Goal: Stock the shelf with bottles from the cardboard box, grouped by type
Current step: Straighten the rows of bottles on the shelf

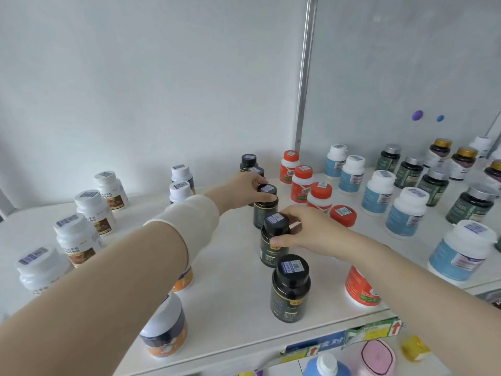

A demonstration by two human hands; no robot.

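- Already the white shelf (230,280) looks well stocked: white bottles (92,210), red-capped bottles (301,183) and blue-labelled bottles (376,196) stand in separate rows.
- The left hand (244,188) grips the far black bottle (264,210) by its cap; the right hand (311,232) grips the near black bottle (271,253) just in front.
- Probably only this black row needs straightening; the cardboard box cannot be made out.
- Behind: a pale wall (135,77) and a metal post (306,63).
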